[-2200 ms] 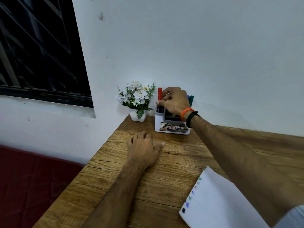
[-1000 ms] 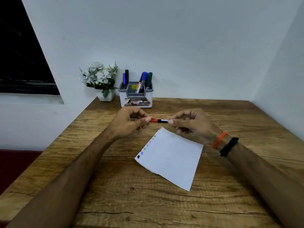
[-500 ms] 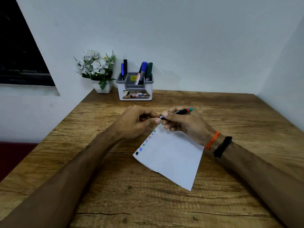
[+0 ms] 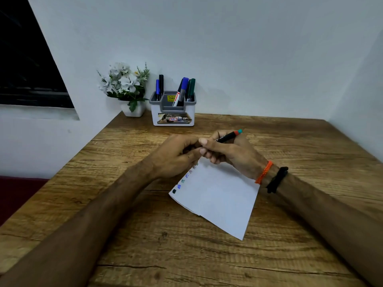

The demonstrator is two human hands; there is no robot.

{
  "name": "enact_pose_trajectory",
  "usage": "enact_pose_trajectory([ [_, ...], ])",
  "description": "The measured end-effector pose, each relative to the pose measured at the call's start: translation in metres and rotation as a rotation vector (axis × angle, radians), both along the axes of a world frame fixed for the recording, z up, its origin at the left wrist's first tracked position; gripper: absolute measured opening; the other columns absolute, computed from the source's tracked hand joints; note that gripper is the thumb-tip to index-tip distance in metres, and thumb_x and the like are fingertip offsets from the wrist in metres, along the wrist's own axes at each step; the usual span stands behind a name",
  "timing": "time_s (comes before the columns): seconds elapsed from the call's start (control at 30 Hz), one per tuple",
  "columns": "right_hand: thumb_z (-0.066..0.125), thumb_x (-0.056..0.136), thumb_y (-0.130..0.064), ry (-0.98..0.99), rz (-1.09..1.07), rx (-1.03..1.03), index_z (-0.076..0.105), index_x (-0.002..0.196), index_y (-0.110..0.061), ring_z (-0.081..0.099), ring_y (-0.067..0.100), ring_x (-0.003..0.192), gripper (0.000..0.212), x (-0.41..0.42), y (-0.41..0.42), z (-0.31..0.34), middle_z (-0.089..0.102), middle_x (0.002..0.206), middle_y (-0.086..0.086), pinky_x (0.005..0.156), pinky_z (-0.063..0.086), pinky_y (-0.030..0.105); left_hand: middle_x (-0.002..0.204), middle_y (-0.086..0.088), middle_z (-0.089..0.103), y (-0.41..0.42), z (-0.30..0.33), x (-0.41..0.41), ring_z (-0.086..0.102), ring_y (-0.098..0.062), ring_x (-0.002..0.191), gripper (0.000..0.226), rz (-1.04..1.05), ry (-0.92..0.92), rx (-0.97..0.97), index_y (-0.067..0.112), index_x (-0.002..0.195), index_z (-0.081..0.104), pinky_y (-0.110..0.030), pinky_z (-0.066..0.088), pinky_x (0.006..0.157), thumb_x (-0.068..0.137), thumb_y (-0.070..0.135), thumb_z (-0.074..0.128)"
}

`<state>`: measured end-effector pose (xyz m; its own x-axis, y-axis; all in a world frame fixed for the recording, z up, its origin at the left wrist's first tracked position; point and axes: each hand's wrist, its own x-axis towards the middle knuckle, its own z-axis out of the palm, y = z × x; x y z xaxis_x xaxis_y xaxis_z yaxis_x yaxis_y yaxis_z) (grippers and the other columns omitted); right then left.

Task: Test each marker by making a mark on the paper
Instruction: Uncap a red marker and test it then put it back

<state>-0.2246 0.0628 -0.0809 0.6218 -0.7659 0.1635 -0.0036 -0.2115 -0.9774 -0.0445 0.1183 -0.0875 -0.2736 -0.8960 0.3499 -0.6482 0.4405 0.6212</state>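
Observation:
My right hand (image 4: pixel 230 152) grips a black marker (image 4: pixel 228 137) with a red band and a teal end, its tail pointing up to the right. My left hand (image 4: pixel 176 156) is curled shut against the marker's front end, over the top left corner of the white paper (image 4: pixel 219 195). The marker's tip and its red cap are hidden behind my fingers. A row of several small colour marks (image 4: pixel 183 181) runs down the paper's left edge. Several other markers (image 4: pixel 183 88) stand in a grey and white holder (image 4: pixel 173 119) at the back of the table.
A white pot of white flowers (image 4: pixel 126 90) stands left of the holder against the wall. The wooden table (image 4: pixel 186 255) meets white walls at the back and right. Its left edge drops to a dark red surface (image 4: pixel 14 195) below a dark window (image 4: pixel 24 69).
My right hand took a red-capped marker from the holder and brought it over the paper. My left hand pulled the red cap off. Both hands now sit lower, at the paper's corner.

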Motion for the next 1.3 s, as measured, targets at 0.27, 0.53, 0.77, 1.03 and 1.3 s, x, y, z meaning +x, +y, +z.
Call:
enact_pose_trajectory([
  [0.27,0.071,0.083,-0.018,-0.112,0.037,0.085,0.058,0.062,-0.014,0.049,0.022,0.059,0.025,0.000,-0.001,-0.001,0.061,0.063,0.010,0.047,0.040,0.020,0.080,-0.010,0.067,0.000,-0.006,-0.008,0.061,-0.028,0.071,0.022,0.016,0.087,-0.021,0.018,0.094,0.066,-0.047,0.051,0.061,0.097,0.028,0.047],
  [0.53,0.066,0.087,-0.008,-0.185,0.094,0.121,0.056,0.063,-0.008,0.050,0.010,0.044,0.026,-0.004,-0.006,0.001,0.062,0.057,0.007,0.045,0.038,0.019,0.075,0.006,0.067,0.000,-0.003,-0.011,0.060,-0.015,0.068,0.017,0.005,0.098,-0.039,0.030,0.091,0.067,-0.036,0.049,0.060,0.097,0.037,0.053],
  [0.77,0.056,0.080,-0.014,-0.179,-0.012,0.143,0.064,0.090,-0.006,0.054,0.013,0.045,0.015,-0.013,-0.020,-0.008,0.064,0.060,0.008,0.043,0.038,0.021,0.093,0.009,0.062,-0.001,0.005,0.003,0.056,-0.001,0.080,0.054,0.207,-0.103,0.235,0.037,0.118,0.060,-0.021,0.044,0.066,0.069,0.051,0.078],
  [1.03,0.061,0.090,-0.007,-0.025,-0.005,0.095,0.067,0.096,0.012,0.065,0.014,0.053,0.021,-0.009,-0.016,-0.014,0.069,0.072,0.015,0.047,0.050,0.021,0.125,0.011,0.057,-0.004,0.003,0.013,0.051,0.006,0.089,0.067,0.266,-0.263,0.292,0.041,0.120,0.059,-0.028,0.048,0.081,0.060,0.061,0.079],
  [1.3,0.071,0.087,-0.003,0.106,-0.092,-0.051,0.070,0.095,0.010,0.068,0.016,0.055,0.016,-0.003,-0.006,-0.019,0.072,0.072,0.016,0.053,0.057,0.024,0.120,0.010,0.061,-0.006,0.004,0.012,0.054,-0.005,0.098,0.068,0.277,-0.313,0.339,0.039,0.123,0.059,-0.029,0.047,0.085,0.061,0.063,0.077],
])
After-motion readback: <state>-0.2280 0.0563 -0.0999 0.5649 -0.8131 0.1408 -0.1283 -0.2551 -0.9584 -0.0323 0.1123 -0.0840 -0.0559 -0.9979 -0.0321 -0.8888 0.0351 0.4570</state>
